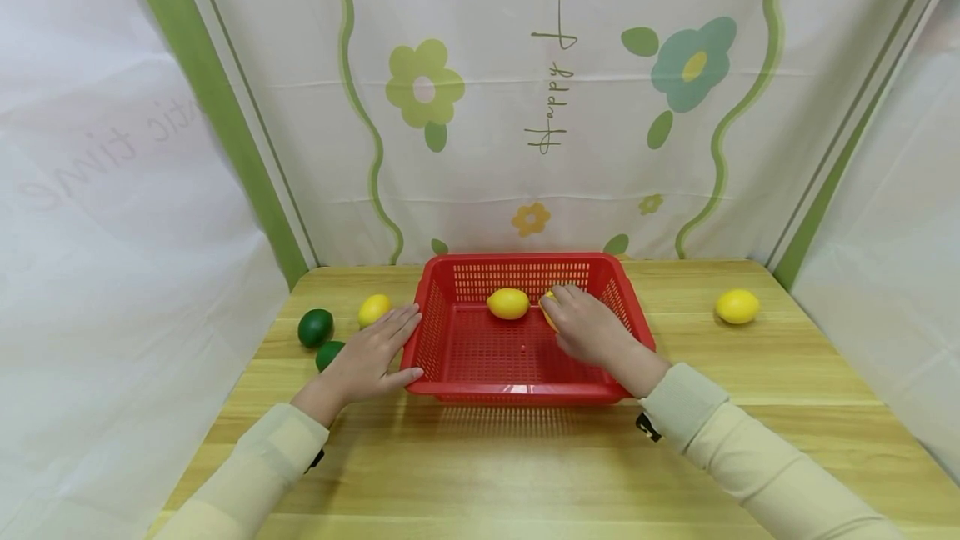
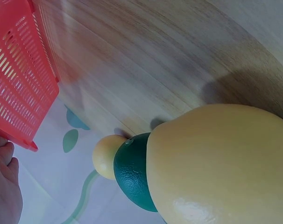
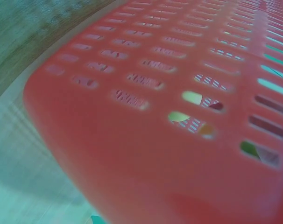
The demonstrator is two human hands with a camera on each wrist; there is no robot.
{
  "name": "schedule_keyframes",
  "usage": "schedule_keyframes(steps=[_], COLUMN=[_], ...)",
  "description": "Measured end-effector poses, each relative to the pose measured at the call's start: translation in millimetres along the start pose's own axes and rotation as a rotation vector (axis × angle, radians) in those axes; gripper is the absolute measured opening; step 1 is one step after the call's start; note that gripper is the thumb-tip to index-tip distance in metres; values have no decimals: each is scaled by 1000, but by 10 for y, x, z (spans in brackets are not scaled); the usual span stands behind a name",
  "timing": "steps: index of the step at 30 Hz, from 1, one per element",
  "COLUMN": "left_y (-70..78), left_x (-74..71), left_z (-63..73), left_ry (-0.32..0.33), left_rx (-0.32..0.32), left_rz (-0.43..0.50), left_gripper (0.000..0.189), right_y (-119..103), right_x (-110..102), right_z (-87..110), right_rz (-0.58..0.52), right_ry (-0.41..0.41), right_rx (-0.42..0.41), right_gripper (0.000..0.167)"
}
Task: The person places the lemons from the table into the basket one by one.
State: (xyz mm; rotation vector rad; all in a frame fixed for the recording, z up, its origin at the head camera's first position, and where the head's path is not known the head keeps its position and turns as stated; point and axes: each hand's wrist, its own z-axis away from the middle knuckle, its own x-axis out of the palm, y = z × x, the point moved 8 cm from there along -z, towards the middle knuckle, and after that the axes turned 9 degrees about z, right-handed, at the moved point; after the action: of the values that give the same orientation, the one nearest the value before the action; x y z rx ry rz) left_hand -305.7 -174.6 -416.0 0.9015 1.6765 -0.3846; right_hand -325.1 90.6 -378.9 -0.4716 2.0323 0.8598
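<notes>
A red plastic basket (image 1: 517, 391) with slotted walls stands on the wooden table. My left hand (image 1: 372, 357) rests on its left rim, fingers extended; the left wrist view catches that hand (image 2: 5, 186) against the red basket edge (image 2: 27, 88). Inside the basket my right hand (image 1: 587, 327) pinches a lemon (image 1: 548, 311), which the fingers mostly cover. Another lemon (image 1: 508, 304) lies on the basket floor just left of it. Only the basket's outer wall (image 3: 109, 154) fills the right wrist view, hiding the right hand there.
Left of the basket are a lemon (image 1: 373, 309) and two dark green fruits (image 1: 316, 328), one partly behind my left arm. A large yellow rounded fruit (image 2: 221, 163) looms near the left wrist camera. One lemon (image 1: 737, 306) sits far right. A printed curtain (image 1: 480, 148) hangs behind.
</notes>
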Motion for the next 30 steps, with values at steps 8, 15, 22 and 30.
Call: schedule_keyframes(steps=[8, 15, 22, 30], left_y=[8, 8, 29, 16], left_x=[-5, -8, -28, -17], left_z=[-7, -10, -2, 2], left_ry=[-6, -9, 14, 10], left_rx=[-3, -2, 21, 13], left_rz=[4, 3, 4, 5], left_gripper=[79, 79, 81, 81], right_y=[-20, -25, -30, -38], right_x=[16, 15, 29, 33], right_z=[9, 16, 16, 12], right_rz=[-14, -7, -21, -30], right_ry=[-27, -14, -30, -51], right_rx=[-4, -12, -8, -3], right_gripper=[44, 45, 46, 47])
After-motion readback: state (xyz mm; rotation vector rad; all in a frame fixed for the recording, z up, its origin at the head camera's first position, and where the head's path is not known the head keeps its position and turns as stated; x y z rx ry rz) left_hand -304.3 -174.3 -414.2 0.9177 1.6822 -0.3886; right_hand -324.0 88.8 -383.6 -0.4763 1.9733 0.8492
